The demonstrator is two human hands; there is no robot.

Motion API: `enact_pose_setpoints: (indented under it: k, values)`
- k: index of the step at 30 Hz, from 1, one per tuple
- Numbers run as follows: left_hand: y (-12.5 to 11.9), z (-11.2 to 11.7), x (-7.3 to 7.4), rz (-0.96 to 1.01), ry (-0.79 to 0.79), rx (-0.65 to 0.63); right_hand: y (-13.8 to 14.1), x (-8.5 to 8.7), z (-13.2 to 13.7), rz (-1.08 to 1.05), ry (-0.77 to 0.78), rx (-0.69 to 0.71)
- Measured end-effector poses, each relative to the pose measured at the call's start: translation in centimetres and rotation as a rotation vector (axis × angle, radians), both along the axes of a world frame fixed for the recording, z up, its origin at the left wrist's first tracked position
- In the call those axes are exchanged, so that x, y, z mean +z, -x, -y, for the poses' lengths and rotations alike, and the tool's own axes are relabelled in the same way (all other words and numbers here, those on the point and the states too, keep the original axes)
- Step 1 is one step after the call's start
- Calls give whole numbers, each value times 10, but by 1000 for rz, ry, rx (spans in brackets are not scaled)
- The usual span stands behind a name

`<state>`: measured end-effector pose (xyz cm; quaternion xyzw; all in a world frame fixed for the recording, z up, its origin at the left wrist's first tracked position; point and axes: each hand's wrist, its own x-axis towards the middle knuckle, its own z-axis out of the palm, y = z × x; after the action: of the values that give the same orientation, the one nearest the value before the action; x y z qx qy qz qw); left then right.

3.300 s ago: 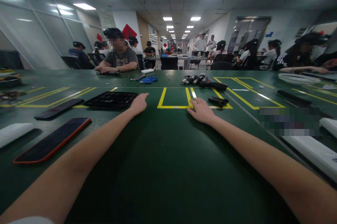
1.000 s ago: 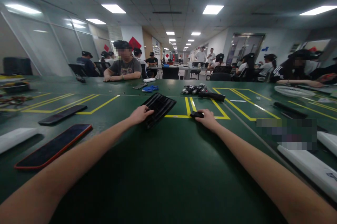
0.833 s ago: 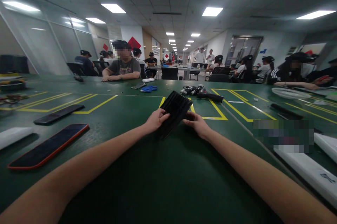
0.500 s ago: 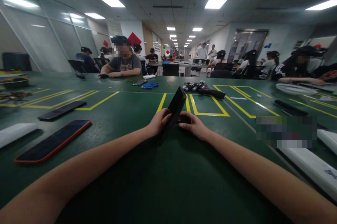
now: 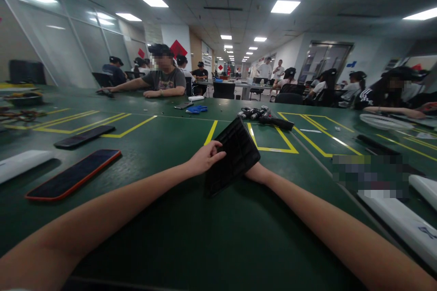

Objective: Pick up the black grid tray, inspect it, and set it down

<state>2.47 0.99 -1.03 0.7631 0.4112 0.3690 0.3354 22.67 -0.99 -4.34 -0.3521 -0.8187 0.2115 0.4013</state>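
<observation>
A black rectangular panel with a grid-like pattern on its face (image 5: 235,154) is held tilted above the table in front of me. My left hand (image 5: 206,158) grips its left edge, thumb and fingertips resting over the near face. Behind the lower right edge is my right hand (image 5: 258,173); only its back and wrist show. The panel hides the right fingers, so what they hold or touch does not show.
The green table (image 5: 164,245) carries yellow tape outlines. To the left lie an orange-rimmed phone (image 5: 73,176), a dark phone (image 5: 84,137) and a white box (image 5: 23,165). Ahead are a blue cloth-like item (image 5: 196,109) and dark tools (image 5: 254,112). A person (image 5: 167,77) sits opposite.
The panel has turned from nearly edge-on to show its gridded face. My right hand's fingers have gone out of sight behind it. The person opposite has stretched an arm out to the left.
</observation>
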Motion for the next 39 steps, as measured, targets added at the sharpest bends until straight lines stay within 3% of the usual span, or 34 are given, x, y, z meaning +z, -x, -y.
enact_pose_setpoints:
  k: [4, 6, 10, 15, 20, 24, 31, 39]
  values:
    - [1, -1, 10, 459, 369, 323, 1, 3, 2, 38, -10, -13]
    - [1, -1, 14, 513, 468, 361, 1, 5, 3, 40, 11, -19]
    - [4, 2, 17, 484, 531, 292, 1, 8, 6, 50, 21, -31]
    - [9, 4, 17, 354, 458, 129, 2, 10, 7, 108, 6, -53]
    - [8, 7, 19, 396, 489, -10, 3, 15, 11, 75, -13, -30]
    - [6, 9, 16, 256, 354, -6, 4, 19, 14, 42, 18, -14]
    - [7, 11, -2, -121, -200, 102, 2, 11, 9, 34, -5, -14]
    - [1, 17, -9, -314, -422, 201, -2, 0, 0, 157, -75, -83]
